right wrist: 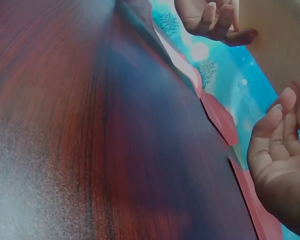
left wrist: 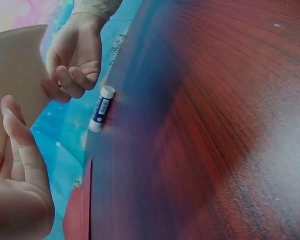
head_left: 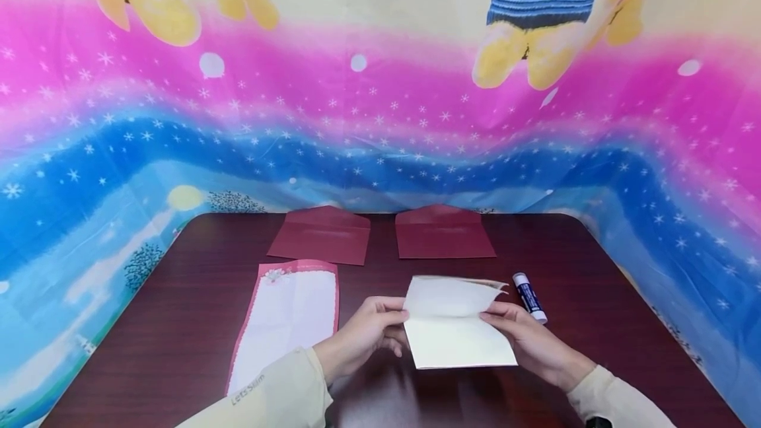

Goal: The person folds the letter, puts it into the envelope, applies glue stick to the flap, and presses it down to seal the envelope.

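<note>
Both hands hold a folded cream paper [head_left: 460,343] up over the table, with a crease across its middle. Its upper part tilts back, and loose layered edges show at the top right. My left hand [head_left: 371,330] pinches the left edge near the crease, thumb on the front and fingers behind. On the opposite edge, my right hand [head_left: 532,337] grips the paper the same way. From below, the left wrist view shows the paper's plain tan underside [left wrist: 15,65]. A glue stick [head_left: 530,298] lies just beyond the right hand.
Two dark red envelopes [head_left: 324,236] lie side by side at the table's far edge, flaps pointing away; the right-hand envelope [head_left: 444,235] is behind the paper. A pink-bordered white letter sheet [head_left: 291,312] lies left, partly under the left sleeve. A printed curtain [head_left: 380,117] surrounds the table.
</note>
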Action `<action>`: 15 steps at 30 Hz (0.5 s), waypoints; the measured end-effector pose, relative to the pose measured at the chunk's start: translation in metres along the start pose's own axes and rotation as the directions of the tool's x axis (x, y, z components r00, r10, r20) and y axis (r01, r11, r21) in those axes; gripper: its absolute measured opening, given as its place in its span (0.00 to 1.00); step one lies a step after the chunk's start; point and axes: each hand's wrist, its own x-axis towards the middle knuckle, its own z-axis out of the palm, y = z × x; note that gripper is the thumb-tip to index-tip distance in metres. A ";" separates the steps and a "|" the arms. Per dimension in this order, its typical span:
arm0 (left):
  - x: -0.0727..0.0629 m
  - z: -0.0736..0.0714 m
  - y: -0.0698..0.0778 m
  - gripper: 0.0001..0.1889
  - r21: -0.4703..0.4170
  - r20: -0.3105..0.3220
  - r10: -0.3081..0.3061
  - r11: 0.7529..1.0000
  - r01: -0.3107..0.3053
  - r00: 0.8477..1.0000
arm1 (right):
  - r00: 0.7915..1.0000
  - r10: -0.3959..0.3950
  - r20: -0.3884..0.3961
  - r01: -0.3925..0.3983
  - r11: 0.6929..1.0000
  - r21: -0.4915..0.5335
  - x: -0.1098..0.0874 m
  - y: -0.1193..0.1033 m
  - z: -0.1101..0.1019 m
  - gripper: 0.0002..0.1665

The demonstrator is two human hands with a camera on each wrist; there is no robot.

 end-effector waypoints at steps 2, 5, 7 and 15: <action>0.000 -0.002 -0.001 0.19 0.001 0.014 -0.012 1.000 0.012 1.000 | 1.000 0.013 -0.012 -0.013 1.000 -0.006 -0.001 0.000 -0.001 0.14; 0.000 -0.003 -0.002 0.20 0.019 0.035 -0.023 1.000 0.023 0.999 | 1.000 0.020 -0.016 -0.020 0.999 -0.033 -0.002 -0.001 -0.003 0.16; 0.000 -0.004 -0.002 0.20 0.034 0.040 -0.033 0.999 0.031 0.999 | 1.000 0.011 0.001 -0.011 0.999 -0.047 -0.002 -0.001 -0.005 0.17; -0.002 -0.003 -0.003 0.22 0.106 0.026 -0.069 0.992 0.066 0.997 | 0.999 -0.009 0.053 0.013 0.997 -0.077 0.000 -0.002 -0.007 0.21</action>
